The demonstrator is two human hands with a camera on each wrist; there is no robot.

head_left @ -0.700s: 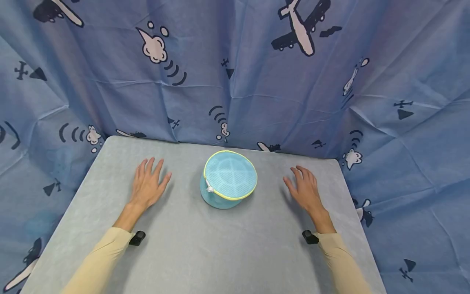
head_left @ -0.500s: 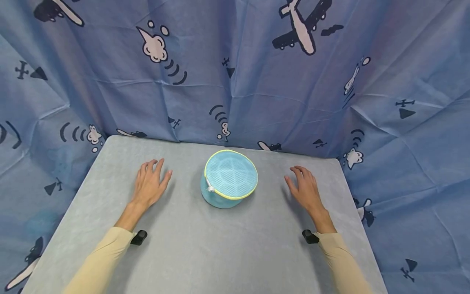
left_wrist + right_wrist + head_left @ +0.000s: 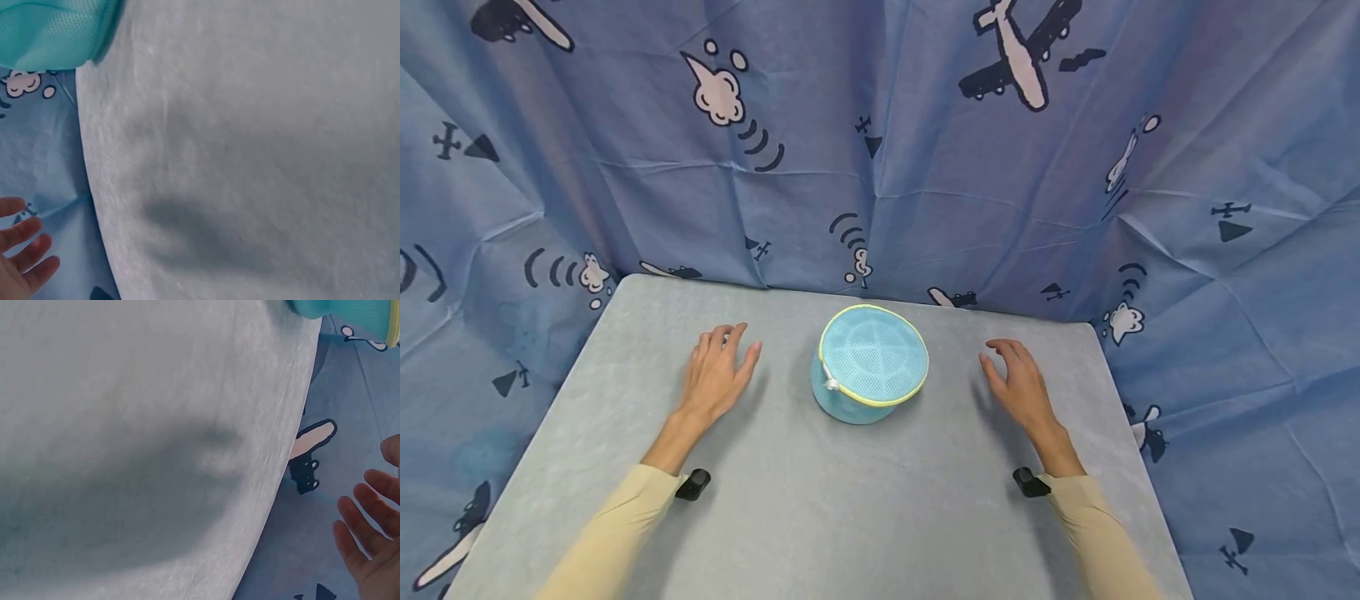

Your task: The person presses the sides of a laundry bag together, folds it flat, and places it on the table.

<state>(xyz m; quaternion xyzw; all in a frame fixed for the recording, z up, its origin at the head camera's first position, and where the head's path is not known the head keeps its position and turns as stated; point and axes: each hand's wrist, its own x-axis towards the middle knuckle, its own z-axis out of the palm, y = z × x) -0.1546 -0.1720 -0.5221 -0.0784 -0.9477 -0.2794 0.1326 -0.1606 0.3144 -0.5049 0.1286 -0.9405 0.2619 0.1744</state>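
A round light-blue mesh laundry bag [image 3: 874,354] stands on the table towards its far side, between the two hands. Yellow piping runs round its top, and a white zipper pull [image 3: 832,384] shows at the front left. To its left my left hand [image 3: 715,371] hovers with loosely bent fingers and holds nothing. On the other side my right hand [image 3: 1018,383] is likewise relaxed, apart from the bag. The left wrist view catches part of the bag [image 3: 53,31] at top left; the right wrist view has a corner of the bag [image 3: 359,315] at top right.
The grey-white table [image 3: 865,517] has its far edge against a blue curtain [image 3: 805,125] printed with planes. The curtain also hangs at both sides. A small black wrist camera [image 3: 693,484] sits at the left cuff, another black camera [image 3: 1031,482] at the right.
My left hand has moved slightly to the right, nearer the bag, and its fingers bend a little more. The right hand has barely shifted. The bag stands where it was.
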